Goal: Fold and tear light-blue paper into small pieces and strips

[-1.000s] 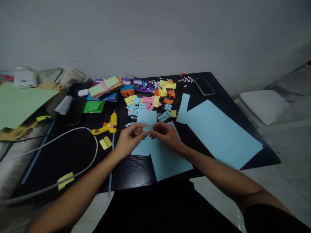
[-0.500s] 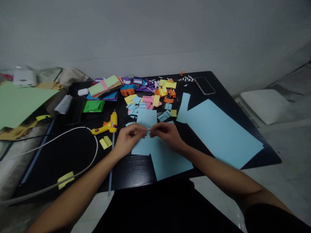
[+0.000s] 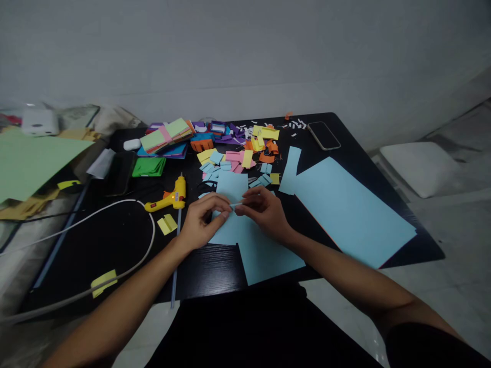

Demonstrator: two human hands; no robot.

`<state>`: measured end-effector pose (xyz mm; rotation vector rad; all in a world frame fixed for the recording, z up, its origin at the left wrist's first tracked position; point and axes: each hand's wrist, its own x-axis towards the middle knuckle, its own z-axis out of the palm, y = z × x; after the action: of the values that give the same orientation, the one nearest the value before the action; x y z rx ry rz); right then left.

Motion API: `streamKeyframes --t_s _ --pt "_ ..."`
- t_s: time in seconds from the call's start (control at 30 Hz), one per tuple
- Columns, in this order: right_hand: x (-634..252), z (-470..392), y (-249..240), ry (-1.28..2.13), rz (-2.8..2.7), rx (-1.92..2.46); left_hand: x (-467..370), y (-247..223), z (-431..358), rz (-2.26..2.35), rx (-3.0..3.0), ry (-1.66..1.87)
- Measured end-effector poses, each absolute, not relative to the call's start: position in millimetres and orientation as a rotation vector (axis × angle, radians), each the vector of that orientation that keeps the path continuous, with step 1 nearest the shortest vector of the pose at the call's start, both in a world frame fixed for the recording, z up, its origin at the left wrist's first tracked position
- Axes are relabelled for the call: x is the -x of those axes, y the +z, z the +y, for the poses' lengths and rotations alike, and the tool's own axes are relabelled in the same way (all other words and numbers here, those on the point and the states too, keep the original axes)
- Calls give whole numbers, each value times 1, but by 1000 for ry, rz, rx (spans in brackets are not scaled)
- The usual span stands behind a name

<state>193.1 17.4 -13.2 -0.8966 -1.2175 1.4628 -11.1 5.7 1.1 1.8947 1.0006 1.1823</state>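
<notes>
Between my two hands is a small light-blue paper piece [image 3: 236,204], narrow and seen almost edge-on. My left hand [image 3: 205,217] pinches its left end between thumb and fingertips. The right end is in the pinch of my right hand [image 3: 264,209], whose upper fingers are slightly lifted. Fingers cover much of the piece, so its exact shape is hidden. Under the hands lie a blue paper strip [image 3: 232,184] and a larger blue sheet [image 3: 268,255] that reaches the table's front edge.
A yellow glue gun [image 3: 169,198] with a clear glue stick lies left, near a looping white cable [image 3: 153,235]. Small folded paper pieces [image 3: 233,161] are heaped behind my hands. Blue sheets [image 3: 353,209] and a phone [image 3: 324,135] lie right; stacked coloured papers [image 3: 166,137] sit back left.
My hands have drawn slightly apart, and more of the small blue paper piece shows between them. The right hand's upper fingers have lifted a little. Things on the table stay put.
</notes>
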Motion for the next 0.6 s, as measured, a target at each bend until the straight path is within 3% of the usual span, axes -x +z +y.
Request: streamKeyframes --t_s 0.3,0.6 --pt "-195 17 -19 1319 -1349 941 9 -8 6 1193 -1843 1132" --pt "-195 19 -14 1450 -1348 976 9 -2 4 1196 -2018 1179"
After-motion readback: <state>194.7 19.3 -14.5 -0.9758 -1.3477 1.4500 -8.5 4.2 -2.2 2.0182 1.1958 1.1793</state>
